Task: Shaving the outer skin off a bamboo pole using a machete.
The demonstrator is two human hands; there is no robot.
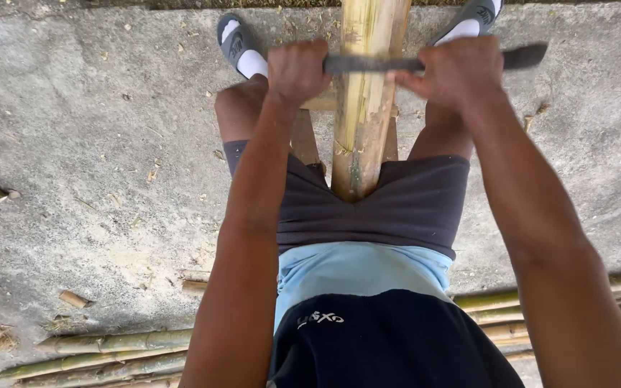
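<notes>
Split bamboo strips [102, 352] lie on the concrete floor [95, 144] nearest the camera. A bamboo pole [362, 100] runs out between the person's knees. Across it lies a dark blade [433, 61], the left hand [297, 70] and right hand [456, 70] each clamped around one end. Beyond are two sandals [237, 42].

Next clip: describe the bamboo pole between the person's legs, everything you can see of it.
The bamboo pole is thick, yellow-tan with green-brown streaks and scuffed, flaking skin. It runs lengthwise between the thighs, its near end against the dark shorts, its far end leaving the frame's top. A dark flat blade lies crosswise on its upper surface, gripped by the left hand and right hand. A wooden support shows beneath it.
</notes>
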